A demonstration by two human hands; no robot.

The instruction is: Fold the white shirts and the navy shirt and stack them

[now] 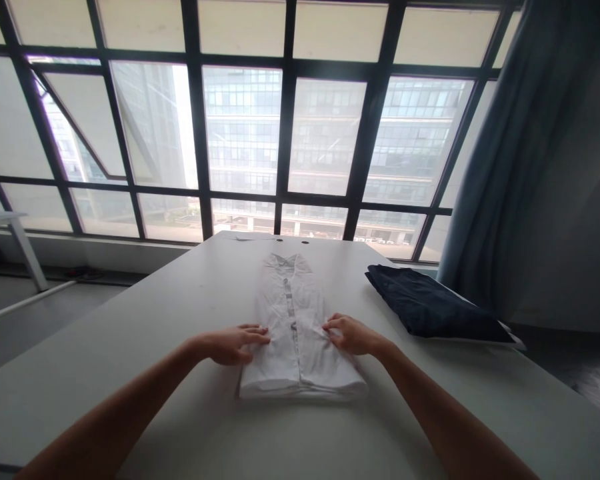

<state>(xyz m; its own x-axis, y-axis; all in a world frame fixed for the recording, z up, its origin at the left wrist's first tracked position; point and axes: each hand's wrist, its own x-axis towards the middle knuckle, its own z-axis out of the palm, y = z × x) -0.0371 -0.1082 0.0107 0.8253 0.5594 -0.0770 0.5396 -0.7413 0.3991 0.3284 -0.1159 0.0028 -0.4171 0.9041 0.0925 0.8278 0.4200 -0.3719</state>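
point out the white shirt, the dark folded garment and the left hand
white shirt point(296, 313), head view, on the button placket
dark folded garment point(433, 307), head view, on its top face
left hand point(233, 343), head view, on the knuckles

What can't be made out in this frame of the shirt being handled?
- Head view: underside of the white shirt and how many layers, hidden by the top fabric.
- Left hand and right hand: palms hidden, facing down.
- Dark garment: type unclear, folded.
- Small dark spots at the table's far edge: too small.
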